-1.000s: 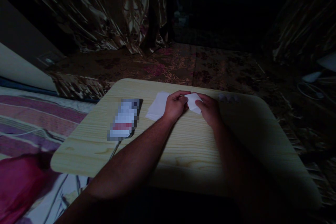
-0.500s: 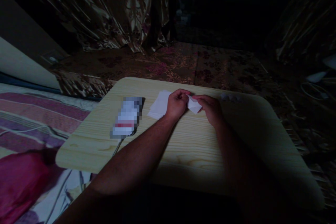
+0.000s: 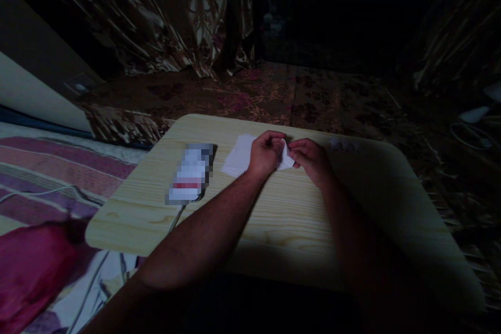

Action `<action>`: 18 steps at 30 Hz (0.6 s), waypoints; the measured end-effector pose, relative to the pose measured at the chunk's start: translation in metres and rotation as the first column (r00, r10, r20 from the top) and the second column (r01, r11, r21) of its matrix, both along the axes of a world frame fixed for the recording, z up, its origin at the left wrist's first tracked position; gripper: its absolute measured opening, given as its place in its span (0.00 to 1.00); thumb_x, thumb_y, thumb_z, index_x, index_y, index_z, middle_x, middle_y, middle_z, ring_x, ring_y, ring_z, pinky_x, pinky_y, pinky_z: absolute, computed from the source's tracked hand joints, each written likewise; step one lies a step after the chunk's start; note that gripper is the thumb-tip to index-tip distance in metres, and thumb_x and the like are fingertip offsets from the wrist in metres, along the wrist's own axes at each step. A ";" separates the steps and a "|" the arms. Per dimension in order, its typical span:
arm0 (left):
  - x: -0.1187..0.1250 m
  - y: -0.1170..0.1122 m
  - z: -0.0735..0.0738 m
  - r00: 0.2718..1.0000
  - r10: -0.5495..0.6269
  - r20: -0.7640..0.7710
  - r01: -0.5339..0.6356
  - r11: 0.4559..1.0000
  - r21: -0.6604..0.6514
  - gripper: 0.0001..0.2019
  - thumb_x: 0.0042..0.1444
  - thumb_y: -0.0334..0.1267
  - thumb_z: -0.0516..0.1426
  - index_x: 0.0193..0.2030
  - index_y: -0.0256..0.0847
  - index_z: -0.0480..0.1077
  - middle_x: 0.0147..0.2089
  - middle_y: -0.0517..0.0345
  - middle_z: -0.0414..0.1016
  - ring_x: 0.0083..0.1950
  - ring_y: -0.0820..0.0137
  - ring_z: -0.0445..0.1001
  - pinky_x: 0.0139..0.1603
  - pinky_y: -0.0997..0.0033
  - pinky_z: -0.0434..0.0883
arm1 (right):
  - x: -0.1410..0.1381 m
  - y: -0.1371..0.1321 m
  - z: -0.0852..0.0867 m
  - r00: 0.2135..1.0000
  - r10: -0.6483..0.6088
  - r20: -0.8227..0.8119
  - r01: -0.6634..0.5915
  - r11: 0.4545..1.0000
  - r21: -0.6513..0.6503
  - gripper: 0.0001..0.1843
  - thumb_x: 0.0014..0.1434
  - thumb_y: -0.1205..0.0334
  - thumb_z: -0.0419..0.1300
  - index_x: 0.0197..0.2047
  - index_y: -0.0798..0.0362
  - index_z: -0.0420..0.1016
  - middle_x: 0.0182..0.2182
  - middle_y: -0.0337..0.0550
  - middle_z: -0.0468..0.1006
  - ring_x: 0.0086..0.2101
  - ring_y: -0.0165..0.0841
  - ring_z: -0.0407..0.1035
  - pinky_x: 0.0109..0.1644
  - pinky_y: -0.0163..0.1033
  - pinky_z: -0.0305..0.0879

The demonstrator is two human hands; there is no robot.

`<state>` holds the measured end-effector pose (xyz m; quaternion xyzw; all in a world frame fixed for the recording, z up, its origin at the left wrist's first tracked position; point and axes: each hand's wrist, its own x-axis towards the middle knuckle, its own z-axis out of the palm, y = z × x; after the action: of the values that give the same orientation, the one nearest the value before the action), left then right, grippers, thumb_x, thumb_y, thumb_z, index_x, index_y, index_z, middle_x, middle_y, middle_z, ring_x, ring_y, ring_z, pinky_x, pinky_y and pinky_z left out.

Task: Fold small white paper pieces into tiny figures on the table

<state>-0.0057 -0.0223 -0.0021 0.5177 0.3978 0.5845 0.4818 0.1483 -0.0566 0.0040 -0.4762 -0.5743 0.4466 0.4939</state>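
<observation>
Above the light wooden table [image 3: 282, 224], my left hand [image 3: 266, 152] is closed on a small folded piece of white paper [image 3: 286, 159]. My right hand [image 3: 311, 159] pinches the same paper at its right edge between thumb and fingers. Part of the paper is hidden behind the left fingers, so its full folded shape cannot be made out. A stack of white paper sheets [image 3: 238, 156] lies flat just left of my left hand, partly covered by it. Beyond my right hand sit several small pale folded pieces [image 3: 344, 144] in a row.
A blurred phone-like device [image 3: 190, 173] with a cable [image 3: 177, 219] lies on the table's left side. Left of the table is a bed with a striped cover [image 3: 47, 167] and a pink cloth [image 3: 35, 276]. Patterned curtains [image 3: 195, 10] hang behind; the room is dim.
The paper between my hands has turned and shows less of its face. My right fingers have shifted along its edge, and my left hand has stayed nearly in place.
</observation>
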 end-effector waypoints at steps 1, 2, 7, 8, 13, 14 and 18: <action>0.000 0.000 0.000 1.000 -0.016 0.026 0.016 1.000 0.007 0.10 0.50 0.37 0.63 0.39 0.38 0.77 0.27 0.61 0.73 0.24 0.78 0.64 0.24 0.77 0.61 | 0.000 0.000 0.000 1.000 0.000 0.021 -0.001 1.000 0.002 0.20 0.52 0.47 0.68 0.42 0.53 0.75 0.30 0.41 0.80 0.27 0.31 0.71 0.26 0.34 0.66; 0.000 0.000 0.000 0.998 -0.033 0.050 0.033 0.999 0.014 0.11 0.49 0.36 0.64 0.41 0.38 0.76 0.28 0.61 0.73 0.24 0.78 0.65 0.25 0.77 0.62 | -0.001 0.000 0.000 0.999 -0.001 0.038 0.001 1.000 0.007 0.20 0.51 0.47 0.68 0.42 0.52 0.75 0.31 0.41 0.80 0.26 0.30 0.70 0.25 0.34 0.65; -0.001 0.000 0.001 0.994 -0.054 0.095 0.054 0.999 0.001 0.14 0.48 0.35 0.64 0.43 0.38 0.76 0.28 0.61 0.74 0.25 0.78 0.66 0.26 0.77 0.63 | -0.003 0.000 -0.001 0.999 0.031 0.009 -0.031 1.000 0.002 0.22 0.49 0.48 0.71 0.41 0.52 0.73 0.29 0.41 0.80 0.25 0.30 0.70 0.24 0.33 0.62; -0.001 0.000 0.001 0.993 -0.057 0.104 0.058 0.998 -0.013 0.13 0.48 0.35 0.64 0.42 0.38 0.76 0.28 0.61 0.74 0.25 0.78 0.66 0.26 0.77 0.62 | -0.003 0.000 -0.001 0.999 0.038 0.001 -0.038 0.999 -0.006 0.22 0.48 0.48 0.71 0.40 0.52 0.72 0.29 0.40 0.80 0.26 0.30 0.70 0.26 0.34 0.62; 0.000 0.000 0.003 0.980 -0.085 0.182 0.100 0.992 -0.073 0.11 0.45 0.35 0.66 0.37 0.38 0.76 0.28 0.61 0.75 0.25 0.78 0.67 0.26 0.77 0.63 | -0.005 0.001 -0.002 0.999 0.044 -0.024 -0.045 0.999 -0.017 0.21 0.46 0.50 0.73 0.39 0.51 0.72 0.31 0.42 0.82 0.30 0.34 0.74 0.32 0.37 0.67; 0.000 0.000 0.003 0.978 -0.090 0.186 0.107 0.991 -0.083 0.11 0.44 0.36 0.66 0.36 0.38 0.76 0.27 0.61 0.75 0.25 0.77 0.67 0.26 0.77 0.63 | -0.006 0.001 -0.002 0.999 0.043 -0.026 -0.043 0.999 -0.021 0.21 0.46 0.51 0.73 0.38 0.51 0.72 0.31 0.42 0.82 0.31 0.34 0.75 0.34 0.38 0.68; 0.001 -0.002 0.005 0.977 -0.104 0.185 0.125 0.986 -0.106 0.12 0.42 0.38 0.68 0.34 0.38 0.76 0.26 0.61 0.75 0.24 0.76 0.68 0.25 0.76 0.63 | -0.009 0.001 -0.002 0.999 0.032 -0.036 -0.034 0.999 -0.036 0.19 0.45 0.54 0.72 0.36 0.51 0.73 0.31 0.42 0.82 0.32 0.36 0.76 0.37 0.39 0.69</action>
<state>-0.0049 -0.0243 0.0031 0.4560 0.3559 0.5755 0.5781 0.1396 -0.0554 0.0021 -0.4677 -0.5651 0.4734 0.4876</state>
